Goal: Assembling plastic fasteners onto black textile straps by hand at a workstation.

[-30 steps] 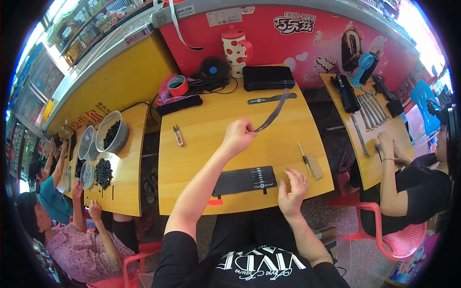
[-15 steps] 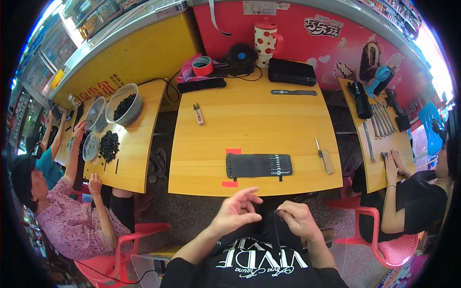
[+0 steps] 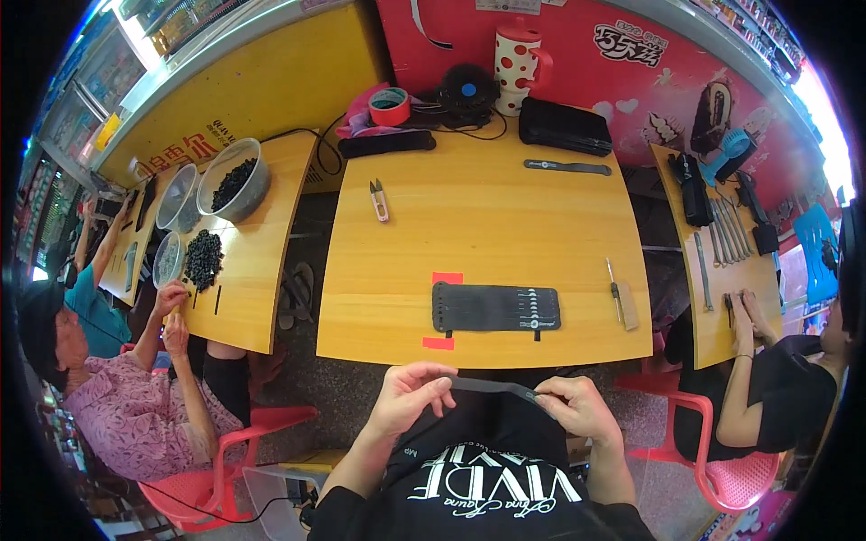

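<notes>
A thin dark grey strap [image 3: 492, 386] is stretched between my two hands, over my lap just off the table's near edge. My left hand [image 3: 408, 397] pinches one end between thumb and fingers. The other end sits in the grip of my right hand [image 3: 579, 408]. Beyond them, near the table's front edge, lies a flat black row of what look like matching straps [image 3: 483, 307], their rounded ends lined up and white marks along the right side. Red tape pieces [image 3: 439, 343] are stuck beside its left end.
On my table [image 3: 406, 243] lie thread snips [image 3: 380, 202], a slim pointed tool [image 3: 615, 281], a single strap [image 3: 566, 168], a black case [image 3: 565, 127] and a tape roll [image 3: 390, 106]. A spotted mug [image 3: 516, 72] and small fan [image 3: 467, 90] stand behind. People work at both side tables.
My left hand, open and empty before, has closed on the strap's free end. The strap, which hung down from my right hand, is now drawn out sideways. The view has shifted slightly.
</notes>
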The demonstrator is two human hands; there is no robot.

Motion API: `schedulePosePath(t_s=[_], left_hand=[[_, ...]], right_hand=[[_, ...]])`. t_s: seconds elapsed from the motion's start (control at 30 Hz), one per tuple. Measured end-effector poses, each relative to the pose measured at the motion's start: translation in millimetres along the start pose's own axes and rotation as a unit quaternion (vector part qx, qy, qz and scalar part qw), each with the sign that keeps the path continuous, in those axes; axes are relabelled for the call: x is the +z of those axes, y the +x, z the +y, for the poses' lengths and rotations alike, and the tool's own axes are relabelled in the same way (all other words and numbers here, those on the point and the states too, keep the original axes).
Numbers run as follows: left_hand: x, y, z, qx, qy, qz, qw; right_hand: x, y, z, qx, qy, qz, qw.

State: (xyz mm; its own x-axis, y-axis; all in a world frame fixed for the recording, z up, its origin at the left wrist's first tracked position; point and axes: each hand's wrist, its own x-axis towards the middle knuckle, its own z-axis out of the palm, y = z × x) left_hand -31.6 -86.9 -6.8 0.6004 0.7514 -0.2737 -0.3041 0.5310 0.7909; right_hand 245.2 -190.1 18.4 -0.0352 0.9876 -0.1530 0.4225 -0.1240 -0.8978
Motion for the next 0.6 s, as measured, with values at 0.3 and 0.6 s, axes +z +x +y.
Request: schedulePosePath(t_s=[0.3, 0.6], left_hand=[[-3, 24, 5, 0.146, 0.240, 0.165, 0.945], [-5, 60, 1, 0.123, 0.275, 0.240, 0.923]], right_hand=[[-18, 18, 12, -0.015, 0.047, 0.055, 0.997], [-7, 50, 38, 0.002, 0.133, 0.233, 0.964]])
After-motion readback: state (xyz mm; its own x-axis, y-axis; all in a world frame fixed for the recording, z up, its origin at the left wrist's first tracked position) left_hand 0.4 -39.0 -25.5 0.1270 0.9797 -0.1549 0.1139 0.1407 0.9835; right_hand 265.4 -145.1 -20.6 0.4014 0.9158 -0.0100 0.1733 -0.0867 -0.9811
